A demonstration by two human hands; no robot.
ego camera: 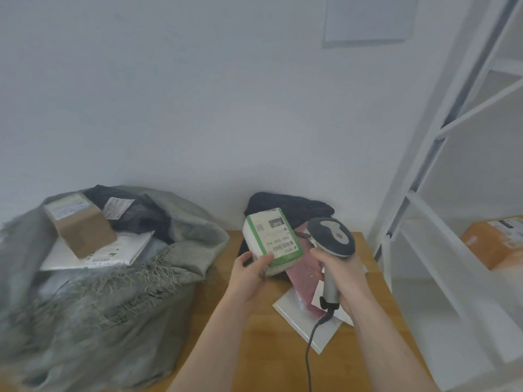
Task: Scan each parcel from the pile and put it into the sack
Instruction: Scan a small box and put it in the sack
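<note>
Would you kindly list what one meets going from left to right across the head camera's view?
Grey-green sack → brown cardboard box lying in it → left hand → white parcel with green bands → barcode scanner in the right hand → white shelving → orange box on a shelf.

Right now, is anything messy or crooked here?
A little. The brown box in the sack sits tilted on a white mailer, not flat. The sack's rim is frayed. The rest looks ordinary.
</note>
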